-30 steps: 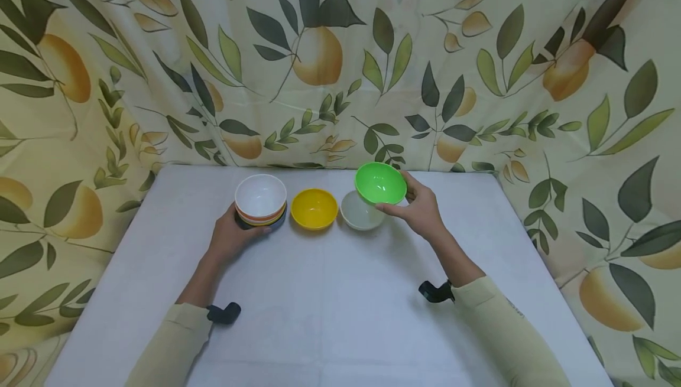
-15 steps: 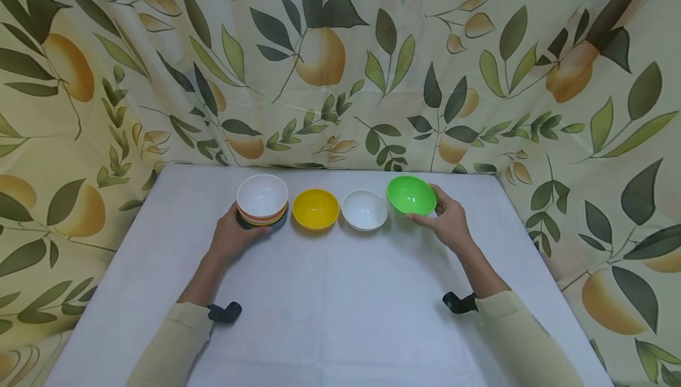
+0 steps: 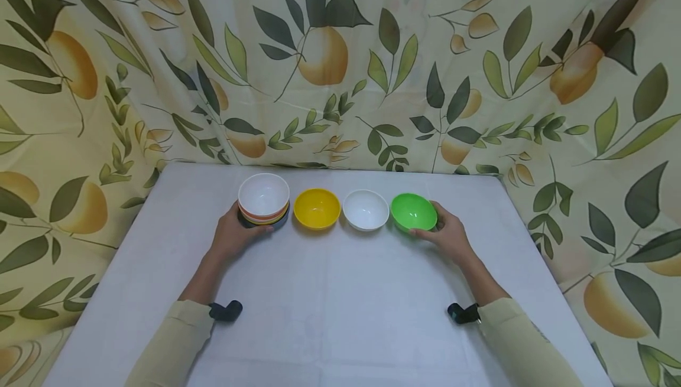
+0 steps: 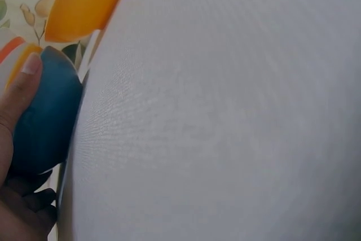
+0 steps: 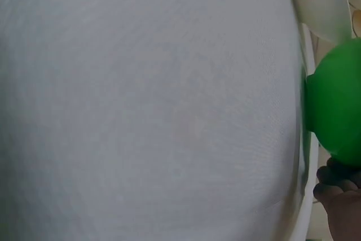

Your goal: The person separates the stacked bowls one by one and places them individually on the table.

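At the left of the row, my left hand [image 3: 232, 236] grips a stack of nested bowls, with a white bowl [image 3: 263, 194] on top, orange and yellow rims below it and a dark blue bowl [image 4: 48, 114] at the bottom. The thumb lies against the blue bowl's side in the left wrist view. My right hand [image 3: 451, 234] holds the green bowl [image 3: 414, 212] by its right side, thumb at the near rim. That bowl stands upright on the table in the right wrist view. Between the hands stand a yellow bowl [image 3: 317, 209] and a single white bowl [image 3: 366, 210].
The bowls line up near the far edge of a table [image 3: 330, 304] covered in white cloth. A curtain [image 3: 340, 121] printed with fruit and leaves hangs behind the table and at both sides.
My right hand has carried the green bowl from above the single white bowl to the right and down onto the table beside it. My left hand has stayed at the stack.
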Demonstrator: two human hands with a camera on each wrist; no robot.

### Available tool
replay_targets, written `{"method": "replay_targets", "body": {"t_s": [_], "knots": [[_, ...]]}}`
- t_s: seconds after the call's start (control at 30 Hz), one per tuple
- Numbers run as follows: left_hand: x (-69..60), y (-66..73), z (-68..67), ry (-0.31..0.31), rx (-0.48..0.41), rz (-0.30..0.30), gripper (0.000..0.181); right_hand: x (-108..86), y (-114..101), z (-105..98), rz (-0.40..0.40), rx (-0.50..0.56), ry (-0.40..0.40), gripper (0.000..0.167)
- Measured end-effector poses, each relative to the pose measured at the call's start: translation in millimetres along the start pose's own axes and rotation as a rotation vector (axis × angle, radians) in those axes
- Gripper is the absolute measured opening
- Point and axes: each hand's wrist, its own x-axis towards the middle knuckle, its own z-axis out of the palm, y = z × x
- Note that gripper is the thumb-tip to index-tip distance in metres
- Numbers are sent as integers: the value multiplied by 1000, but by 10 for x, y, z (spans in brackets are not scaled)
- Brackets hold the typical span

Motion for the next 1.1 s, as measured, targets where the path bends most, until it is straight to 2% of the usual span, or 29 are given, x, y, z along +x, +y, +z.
{"method": "replay_targets", "body": {"t_s": [0.27, 0.8, 1.0, 1.1], "knots": [[-2, -5, 15, 9, 0, 12, 118, -55, 29, -9, 23, -32, -5, 114], [-13, 15, 14, 13, -8, 22, 115, -157, 47, 15, -30, -5, 59, 101], [-18, 16, 16, 2, 1, 10, 117, -165, -4, -16, -23, -118, 78, 111], [-17, 17, 8, 6, 2, 10, 117, -88, -100, -17, -61, -160, 123, 112]]}}
